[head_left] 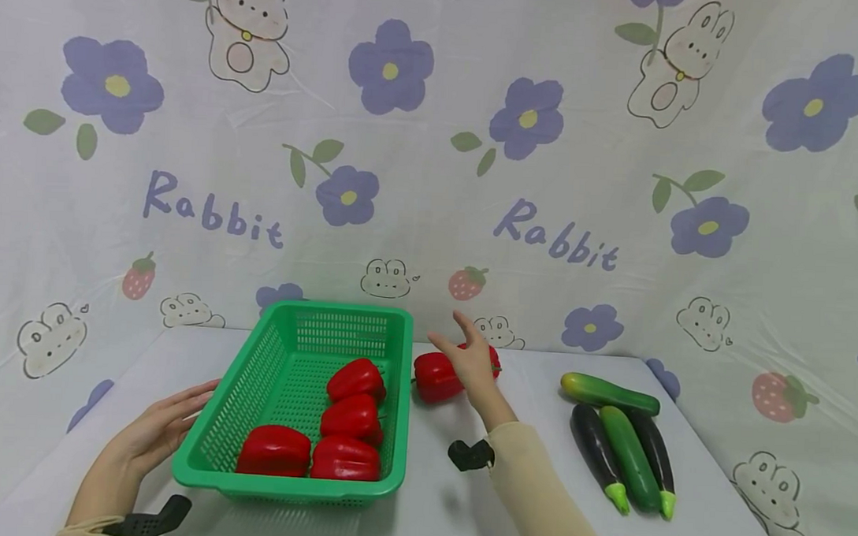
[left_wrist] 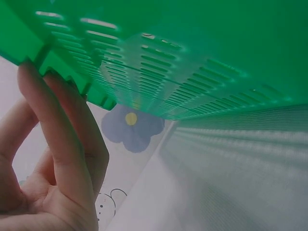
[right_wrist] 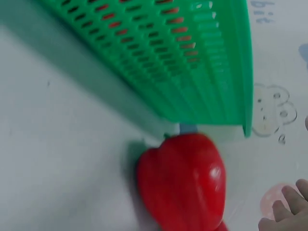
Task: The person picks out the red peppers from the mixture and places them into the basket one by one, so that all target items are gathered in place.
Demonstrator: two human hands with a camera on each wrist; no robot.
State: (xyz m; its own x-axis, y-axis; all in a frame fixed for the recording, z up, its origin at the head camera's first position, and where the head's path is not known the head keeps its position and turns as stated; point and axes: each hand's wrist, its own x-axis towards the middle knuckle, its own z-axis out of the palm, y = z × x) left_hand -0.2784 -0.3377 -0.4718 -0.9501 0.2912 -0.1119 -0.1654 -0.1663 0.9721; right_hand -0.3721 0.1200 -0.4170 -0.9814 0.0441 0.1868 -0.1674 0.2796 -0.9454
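A green plastic basket (head_left: 290,486) with slotted walls stands on the table and holds several red bell peppers (head_left: 351,417). My left hand (head_left: 155,432) is at the basket's left side, its fingertips right at the underside of the rim (left_wrist: 29,50) in the left wrist view. Over two more red bell peppers to the right of the basket, my right hand (head_left: 471,364) reaches with fingers spread and nothing between them. The nearer of these peppers (head_left: 435,377) shows beside the basket's far corner; the other pepper (head_left: 495,360) is partly hidden behind the hand.
At the right of the white table (head_left: 506,491) lie two dark eggplants (head_left: 596,451) and two green cucumbers or zucchinis (head_left: 631,456), one of them (head_left: 609,393) crosswise behind the others. A printed cloth (head_left: 432,181) hangs at the table's back edge.
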